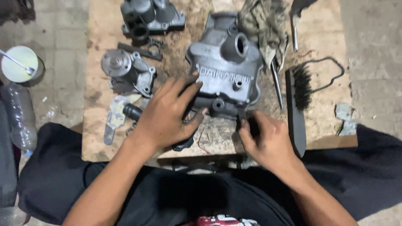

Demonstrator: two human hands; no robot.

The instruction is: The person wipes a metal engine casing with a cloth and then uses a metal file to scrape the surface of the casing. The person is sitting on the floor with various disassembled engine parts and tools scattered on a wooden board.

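A grey cast-metal engine cover (pixel 224 67) with a round filler hole lies on a worn wooden board (pixel 322 121). My left hand (pixel 167 115) rests spread on the cover's near left corner, fingers touching its edge. My right hand (pixel 266 140) is closed around a small dark tool (pixel 243 115) whose tip meets the cover's near edge. A thin black rubber gasket (pixel 331 75) loops on the board to the right.
A black wire brush (pixel 298 104) lies right of the cover, with a dirty rag (pixel 261 25) and metal rods (pixel 276 86) behind it. A water pump (pixel 125 69) and another housing (pixel 150 16) sit far left. A white cup (pixel 19 62) and plastic bottle (pixel 16 117) stand on the floor.
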